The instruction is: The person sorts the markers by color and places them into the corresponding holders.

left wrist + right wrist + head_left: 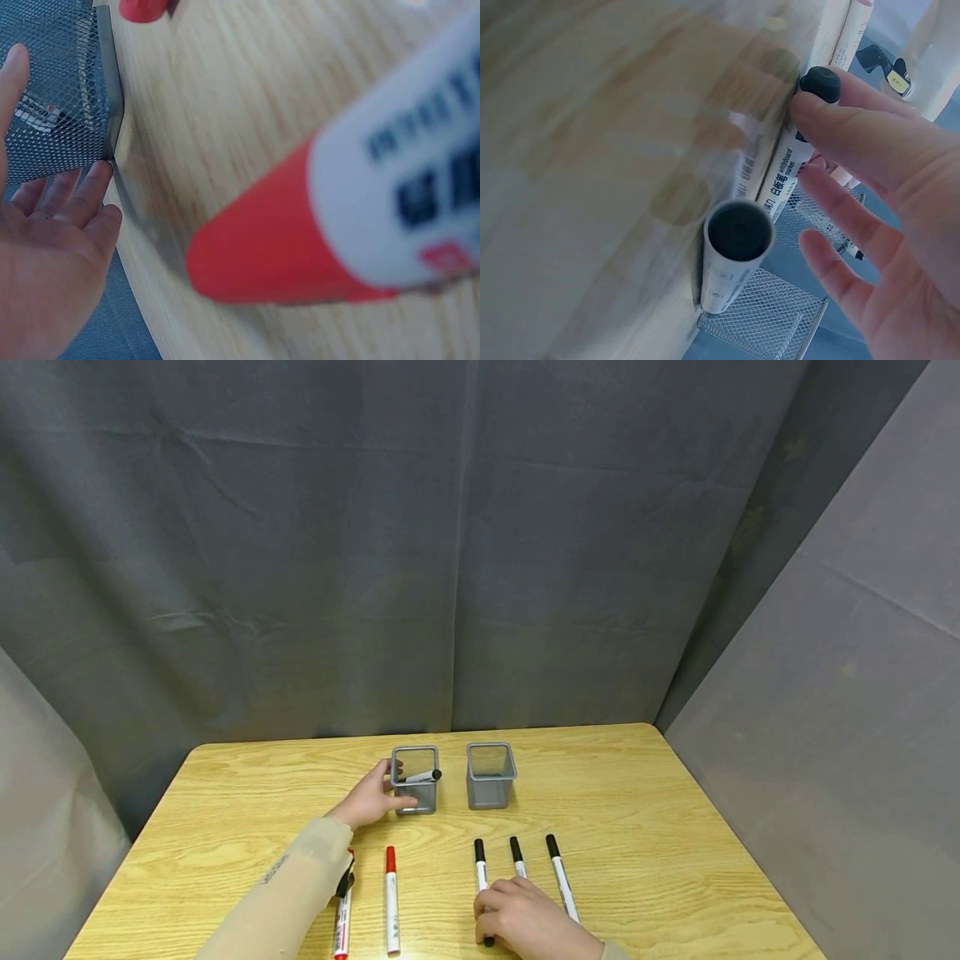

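Observation:
My left hand [372, 796] holds the left mesh pen cup [415, 799], its thumb at the front and its fingers round the side. A black-capped marker [422, 777] leans inside that cup. In the left wrist view the fingertips [96, 176] touch the cup's mesh. Nearer the front, my right hand [528, 920] pinches the lower end of a black whiteboard marker [784, 169] between thumb and forefinger. This marker [481, 864] lies lengthwise on the table, leftmost of three black-capped ones. The other two, a middle marker [517, 857] and a right marker [562, 878], lie beside it.
A second mesh cup [491, 795] stands right of the held one. Two red markers lie at the front left: one red-capped marker [392, 902], and another red marker [342, 922] partly under the left forearm. Grey curtains [450, 568] surround the wooden table [637, 810].

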Motion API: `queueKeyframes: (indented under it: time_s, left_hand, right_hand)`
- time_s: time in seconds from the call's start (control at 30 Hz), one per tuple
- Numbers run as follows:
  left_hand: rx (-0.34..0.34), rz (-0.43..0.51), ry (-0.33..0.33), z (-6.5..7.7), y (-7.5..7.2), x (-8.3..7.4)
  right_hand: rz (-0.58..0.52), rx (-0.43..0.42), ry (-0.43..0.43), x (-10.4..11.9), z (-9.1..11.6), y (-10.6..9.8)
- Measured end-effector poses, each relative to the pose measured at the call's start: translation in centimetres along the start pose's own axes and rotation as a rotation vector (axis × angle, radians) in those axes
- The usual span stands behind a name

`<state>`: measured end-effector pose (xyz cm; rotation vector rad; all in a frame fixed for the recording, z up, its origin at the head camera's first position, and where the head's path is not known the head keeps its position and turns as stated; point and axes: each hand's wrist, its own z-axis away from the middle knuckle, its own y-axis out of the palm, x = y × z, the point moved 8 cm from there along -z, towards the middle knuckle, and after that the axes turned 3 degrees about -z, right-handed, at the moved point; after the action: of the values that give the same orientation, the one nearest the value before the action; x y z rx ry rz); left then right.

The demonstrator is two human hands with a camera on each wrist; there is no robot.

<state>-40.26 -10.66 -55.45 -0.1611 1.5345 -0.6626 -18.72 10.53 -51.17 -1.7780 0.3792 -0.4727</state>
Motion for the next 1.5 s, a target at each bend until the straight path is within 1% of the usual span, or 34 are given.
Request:
queueKeyframes:
  time_s: [0.17, 0.3, 0.53, 0.63, 0.73, 0.9, 1.2, 1.4, 1.5]
  left_hand:
    - [-0.003, 0.004, -0.014, 0.0, 0.1, 0.2]
    - [-0.010, -0.009, -0.011, 0.0, 0.0, 0.1]
    - [-0.014, -0.010, -0.013, 0.0, 0.0, 0.0]
    - [-0.014, -0.007, -0.016, 0.0, 0.0, 0.0]
    - [-0.012, -0.008, -0.021, 0.1, 0.0, 0.0]
    - [-0.008, -0.007, -0.027, 0.2, 0.0, 0.1]
    - [-0.007, -0.012, -0.026, 0.1, 0.0, 0.1]
    - [-0.011, -0.013, -0.021, 0.0, 0.0, 0.1]
    - [-0.015, -0.016, -0.020, 0.0, 0.0, 0.0]
  right_hand:
    - [0.003, -0.002, -0.007, 0.0, 0.0, -0.1]
    - [-0.008, 0.000, -0.007, 0.0, 0.0, -0.1]
    - [0.008, 0.035, 0.005, 0.0, -0.1, 0.0]
    - [-0.002, 0.039, 0.010, 0.1, -0.1, -0.1]
    - [-0.008, 0.020, 0.006, 0.3, -0.1, -0.5]
    - [-0.004, -0.048, -0.011, 0.7, -0.2, -1.3]
    - [-0.049, -0.122, -0.020, 0.8, -0.3, -2.4]
    - [-0.084, -0.128, 0.007, 0.6, -0.2, -2.5]
    - [-0.078, -0.123, 0.003, 0.6, -0.2, -2.5]
